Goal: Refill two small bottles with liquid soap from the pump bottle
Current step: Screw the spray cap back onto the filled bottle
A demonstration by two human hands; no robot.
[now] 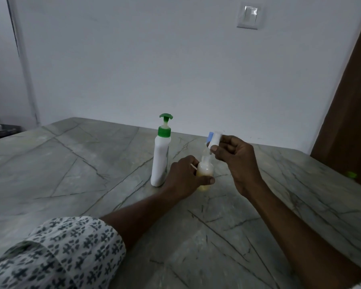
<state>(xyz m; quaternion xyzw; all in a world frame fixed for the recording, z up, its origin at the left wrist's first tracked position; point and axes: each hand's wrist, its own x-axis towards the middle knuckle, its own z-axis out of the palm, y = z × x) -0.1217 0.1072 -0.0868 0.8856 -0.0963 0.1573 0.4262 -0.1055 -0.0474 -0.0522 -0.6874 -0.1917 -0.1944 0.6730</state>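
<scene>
A white pump bottle (pixel 160 159) with a green pump head stands upright on the marble table (pixel 71 174). Just right of it stands a small clear bottle (pixel 205 172) partly filled with yellowish liquid. My left hand (pixel 186 178) grips this small bottle around its body. My right hand (pixel 236 159) pinches a small white and blue cap (pixel 214 139) just above the small bottle's neck. Only one small bottle is visible.
A green object (pixel 351 175) lies at the table's far right edge. A brown wooden panel (pixel 350 113) rises at the right. A white wall with a light switch (pixel 250 15) stands behind the table. A dark counter (pixel 0 130) sits at far left.
</scene>
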